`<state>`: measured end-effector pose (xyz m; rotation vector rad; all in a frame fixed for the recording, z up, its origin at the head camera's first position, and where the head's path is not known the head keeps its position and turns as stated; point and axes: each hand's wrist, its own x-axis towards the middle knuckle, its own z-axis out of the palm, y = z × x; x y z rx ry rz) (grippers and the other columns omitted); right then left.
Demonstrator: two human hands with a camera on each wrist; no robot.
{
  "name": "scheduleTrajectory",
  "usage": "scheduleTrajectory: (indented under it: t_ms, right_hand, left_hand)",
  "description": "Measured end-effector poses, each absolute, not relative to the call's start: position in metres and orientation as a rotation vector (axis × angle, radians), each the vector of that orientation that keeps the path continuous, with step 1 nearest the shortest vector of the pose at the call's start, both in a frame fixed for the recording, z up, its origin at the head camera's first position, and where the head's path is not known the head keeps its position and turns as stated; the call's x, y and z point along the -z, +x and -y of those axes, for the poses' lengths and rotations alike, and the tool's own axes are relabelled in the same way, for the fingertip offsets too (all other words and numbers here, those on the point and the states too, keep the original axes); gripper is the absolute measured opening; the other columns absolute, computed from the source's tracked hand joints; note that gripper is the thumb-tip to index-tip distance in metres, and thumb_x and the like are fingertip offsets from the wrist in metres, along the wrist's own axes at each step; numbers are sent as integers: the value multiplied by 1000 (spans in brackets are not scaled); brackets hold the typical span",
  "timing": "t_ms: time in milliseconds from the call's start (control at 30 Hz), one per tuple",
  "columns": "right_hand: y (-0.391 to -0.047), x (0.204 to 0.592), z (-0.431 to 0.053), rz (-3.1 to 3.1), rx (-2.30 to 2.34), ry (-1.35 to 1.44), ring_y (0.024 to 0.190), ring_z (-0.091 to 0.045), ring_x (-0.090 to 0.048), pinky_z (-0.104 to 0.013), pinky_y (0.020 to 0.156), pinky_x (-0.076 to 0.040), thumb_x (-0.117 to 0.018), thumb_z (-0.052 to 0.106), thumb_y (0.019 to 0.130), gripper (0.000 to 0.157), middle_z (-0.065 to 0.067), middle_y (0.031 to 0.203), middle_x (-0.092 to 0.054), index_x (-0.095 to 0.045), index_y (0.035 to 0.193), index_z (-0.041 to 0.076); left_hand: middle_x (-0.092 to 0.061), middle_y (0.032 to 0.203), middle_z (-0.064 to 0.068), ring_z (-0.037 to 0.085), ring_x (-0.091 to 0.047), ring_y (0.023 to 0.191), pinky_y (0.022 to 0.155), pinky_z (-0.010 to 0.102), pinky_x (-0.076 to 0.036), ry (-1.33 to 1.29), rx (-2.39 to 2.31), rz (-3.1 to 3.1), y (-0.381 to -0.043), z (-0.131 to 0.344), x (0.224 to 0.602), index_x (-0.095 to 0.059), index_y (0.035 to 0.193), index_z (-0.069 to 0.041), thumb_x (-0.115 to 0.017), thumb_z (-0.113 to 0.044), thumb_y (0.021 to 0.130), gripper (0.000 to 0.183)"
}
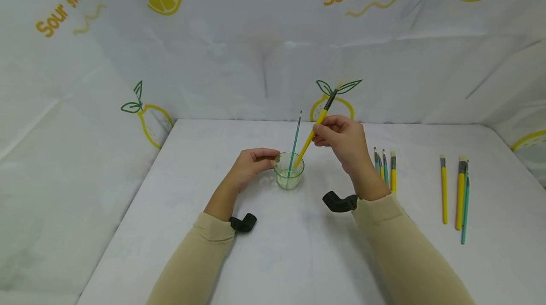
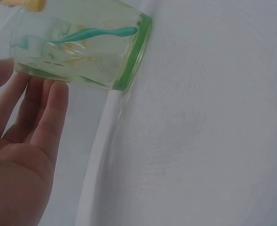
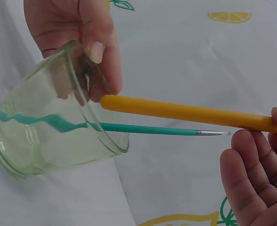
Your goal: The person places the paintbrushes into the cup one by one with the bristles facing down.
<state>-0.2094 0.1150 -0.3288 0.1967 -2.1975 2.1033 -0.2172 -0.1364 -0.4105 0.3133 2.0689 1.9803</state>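
Note:
A pale green clear glass (image 1: 288,179) stands on the table with a thin teal paintbrush (image 1: 295,141) leaning in it, bristles up. My left hand (image 1: 250,166) touches the left side of this glass near the rim, its fingers fairly straight in the left wrist view. Between thumb and fingers, my right hand (image 1: 340,138) pinches a yellow paintbrush (image 3: 185,112) by its handle. That brush slants with its bristles up and to the right, the rounded handle end at the mouth of the glass, beside the teal brush.
Several teal and yellow paintbrushes (image 1: 393,172) lie right of my right forearm, which partly hides them. Farther right lie a single yellow brush (image 1: 444,196), a thicker yellow brush (image 1: 460,200) and teal brushes (image 1: 465,210). A lemon-printed white cloth (image 1: 239,68) hangs behind the table.

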Motion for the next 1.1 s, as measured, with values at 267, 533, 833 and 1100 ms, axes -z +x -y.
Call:
scheduleTrajectory:
  t_ms: [267, 533, 833, 1100]
  right_hand:
    - [-213, 344, -103, 2357, -1995, 144, 73, -17, -70, -29, 71, -61, -71, 19, 89, 28, -11, 93, -71, -63, 105, -3]
    - [-216, 353, -95, 2483, -1928, 109, 82, -32, -70, -28, 70, -61, -70, 22, 90, 26, -15, 94, -71, -64, 103, 0]
    - [-218, 363, -88, 2564, -1935, 80, 77, -18, -69, -30, 71, -61, -70, 22, 90, 25, -14, 97, -72, -66, 104, 2]
    - [-216, 368, -84, 2604, -1924, 30, 83, -20, -67, -27, 73, -60, -69, 24, 91, 26, -12, 101, -71, -67, 106, 3]
  left_hand:
    - [-67, 123, 16, 14, -64, 107, 90, 25, -55, 330, -1968, -2077, -218, 136, 413, -66, 121, 4, -62, 1, 88, 34]
    - [-65, 126, 19, 13, -64, 107, 91, 26, -56, 320, -1946, -2094, -218, 136, 411, -67, 122, 3, -62, -1, 88, 34]
    - [-67, 124, 15, 14, -64, 108, 92, 27, -55, 321, -1959, -2089, -216, 138, 411, -67, 121, 3, -62, -1, 89, 33]
    - [-68, 123, 13, 13, -64, 108, 92, 25, -55, 335, -1956, -2090, -215, 138, 412, -67, 121, 1, -62, -4, 88, 34]
